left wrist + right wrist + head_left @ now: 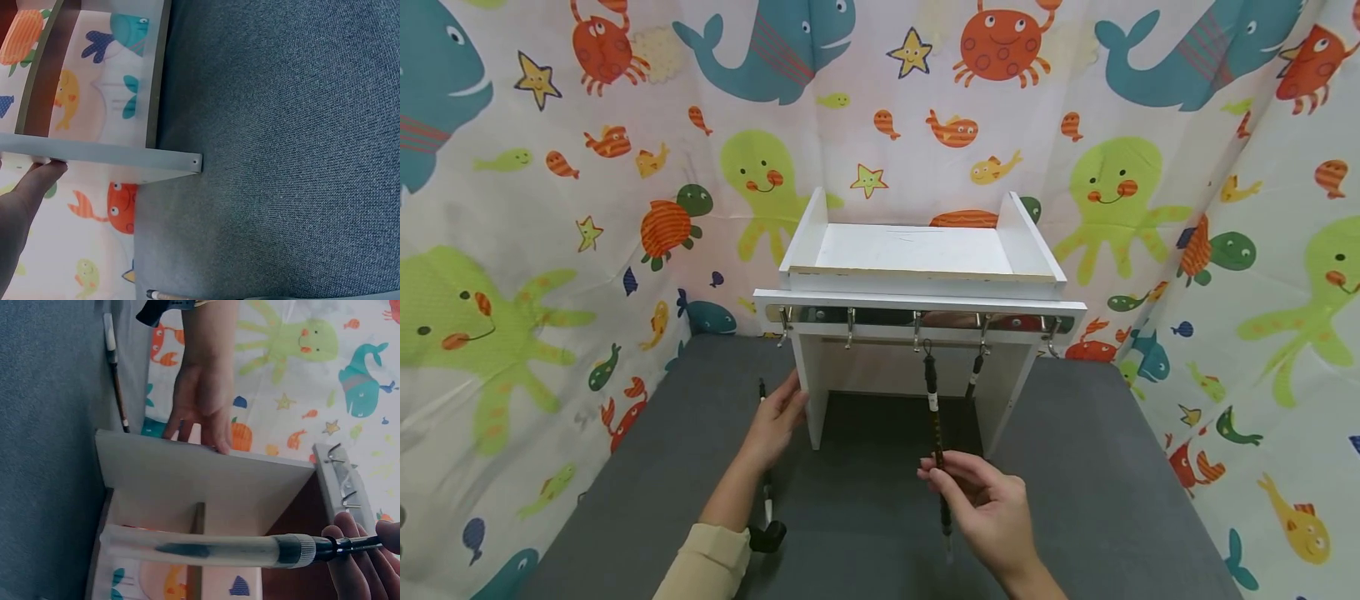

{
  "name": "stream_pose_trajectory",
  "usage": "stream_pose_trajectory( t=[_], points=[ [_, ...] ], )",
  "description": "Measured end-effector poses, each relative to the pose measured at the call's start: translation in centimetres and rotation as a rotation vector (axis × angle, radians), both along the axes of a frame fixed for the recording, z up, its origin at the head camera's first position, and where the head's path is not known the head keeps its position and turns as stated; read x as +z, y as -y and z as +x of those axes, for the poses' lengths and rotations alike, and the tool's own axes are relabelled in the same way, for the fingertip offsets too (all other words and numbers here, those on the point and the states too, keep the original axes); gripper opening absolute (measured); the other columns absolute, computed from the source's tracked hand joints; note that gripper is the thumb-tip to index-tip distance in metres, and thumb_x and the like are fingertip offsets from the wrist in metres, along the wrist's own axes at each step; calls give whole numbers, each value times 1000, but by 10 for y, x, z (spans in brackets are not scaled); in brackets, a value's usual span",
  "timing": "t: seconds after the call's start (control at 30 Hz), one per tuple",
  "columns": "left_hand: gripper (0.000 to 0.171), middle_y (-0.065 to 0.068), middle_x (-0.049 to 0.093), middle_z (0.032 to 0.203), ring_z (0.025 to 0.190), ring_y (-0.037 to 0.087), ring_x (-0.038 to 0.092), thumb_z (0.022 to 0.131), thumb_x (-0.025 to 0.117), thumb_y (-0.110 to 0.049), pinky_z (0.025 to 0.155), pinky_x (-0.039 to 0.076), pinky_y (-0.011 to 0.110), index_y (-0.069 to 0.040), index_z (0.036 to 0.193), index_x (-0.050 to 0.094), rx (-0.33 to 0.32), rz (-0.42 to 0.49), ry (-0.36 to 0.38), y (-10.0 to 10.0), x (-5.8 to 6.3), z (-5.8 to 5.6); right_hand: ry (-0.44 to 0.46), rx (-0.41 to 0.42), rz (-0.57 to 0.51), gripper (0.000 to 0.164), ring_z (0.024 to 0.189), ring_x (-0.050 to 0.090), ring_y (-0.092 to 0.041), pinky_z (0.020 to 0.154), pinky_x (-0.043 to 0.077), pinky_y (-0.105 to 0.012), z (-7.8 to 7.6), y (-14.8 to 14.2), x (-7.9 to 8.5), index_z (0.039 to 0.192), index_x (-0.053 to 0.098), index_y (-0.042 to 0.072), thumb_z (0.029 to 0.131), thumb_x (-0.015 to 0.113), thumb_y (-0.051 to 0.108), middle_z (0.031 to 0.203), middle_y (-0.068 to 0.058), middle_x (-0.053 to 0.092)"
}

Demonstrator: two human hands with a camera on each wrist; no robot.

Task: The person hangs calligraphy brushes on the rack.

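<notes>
We see the sea-creature curtain (550, 208) wrapping the back and both sides: whales, octopuses, crabs, starfish. In front of it, the grey felt tabletop (1112, 467) carries everything.

Next in size: the white shelf rack (917, 267), standing upright mid-table, open tray on top, 2 side panels as legs. Under its front edge runs a metal hook rail (917, 318); we count 5 hooks.

Our left hand (777, 421) rests on the outside of the rack's left side panel, fingers straight and flat against it, holding nothing. The left wrist view shows a fingertip touching the panel edge (106, 153). The right wrist view shows the same hand (203, 394) on the panel from the other side.

Our right hand (992, 508) pinches the dark calligraphy brush (936, 425) between thumb and fingertips, low on its shaft. That brush hangs by its loop from the middle hook, roughly vertical, and its tip end with a clear cap (187, 549) reaches below the hand, over the felt in front of the rack.

A 2nd brush (974, 375) hangs from the 4th hook, just right of the first, mostly behind it.

A 3rd brush (765, 467) lies on the felt beside the left hand, partly hidden by the wrist; it also shows in the right wrist view (115, 375).
</notes>
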State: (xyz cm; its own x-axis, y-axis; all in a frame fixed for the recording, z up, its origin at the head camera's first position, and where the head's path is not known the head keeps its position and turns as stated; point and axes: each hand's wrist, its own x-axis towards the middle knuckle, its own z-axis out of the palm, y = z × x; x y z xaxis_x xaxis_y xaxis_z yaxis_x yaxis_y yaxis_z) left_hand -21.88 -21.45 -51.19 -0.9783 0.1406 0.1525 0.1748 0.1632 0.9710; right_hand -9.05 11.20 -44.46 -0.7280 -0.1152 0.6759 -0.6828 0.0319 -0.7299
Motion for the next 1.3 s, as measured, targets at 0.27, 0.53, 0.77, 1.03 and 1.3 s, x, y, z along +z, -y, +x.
stream_pose_trajectory(
  t=[0.27, 0.53, 0.77, 1.03, 1.3],
  points=[
    [57, 8, 30, 165, 146, 36, 37, 108, 47, -34, 105, 46, 59, -23, 161, 28, 2, 4, -14, -1, -2, -1, 144, -25, 46, 20, 82, 77, -17, 64, 63, -32, -5, 2, -11, 110, 70, -1, 91, 70, -6, 98, -20, 77],
    [57, 9, 29, 165, 145, 37, 38, 109, 45, -31, 105, 45, 59, -21, 161, 27, 3, 6, -23, -1, 1, 2, 250, -33, 49, 17, 82, 77, -13, 64, 63, -38, -7, 3, -18, 110, 70, -2, 93, 70, 1, 100, -19, 77],
    [58, 8, 30, 165, 144, 35, 39, 108, 46, -36, 105, 46, 57, -24, 161, 27, 18, -11, -16, -2, 0, 2, 301, -49, 29, 16, 81, 77, -16, 63, 63, -37, -8, 5, -20, 108, 71, 1, 93, 71, 4, 99, -18, 77],
    [56, 10, 29, 165, 144, 36, 39, 109, 45, -29, 106, 44, 59, -21, 161, 26, 9, 11, -21, -4, 1, 2, 324, -47, 33, 17, 82, 77, -20, 65, 63, -37, -11, 5, -22, 110, 70, 0, 95, 69, 6, 100, -16, 77],
    [57, 9, 31, 164, 144, 35, 39, 108, 46, -33, 106, 45, 57, -23, 161, 28, 11, -5, -29, -1, -1, 2, 304, -67, 71, 15, 85, 77, -23, 69, 64, -32, -29, 14, -34, 110, 70, 1, 97, 67, 6, 101, -17, 77]
  ],
)
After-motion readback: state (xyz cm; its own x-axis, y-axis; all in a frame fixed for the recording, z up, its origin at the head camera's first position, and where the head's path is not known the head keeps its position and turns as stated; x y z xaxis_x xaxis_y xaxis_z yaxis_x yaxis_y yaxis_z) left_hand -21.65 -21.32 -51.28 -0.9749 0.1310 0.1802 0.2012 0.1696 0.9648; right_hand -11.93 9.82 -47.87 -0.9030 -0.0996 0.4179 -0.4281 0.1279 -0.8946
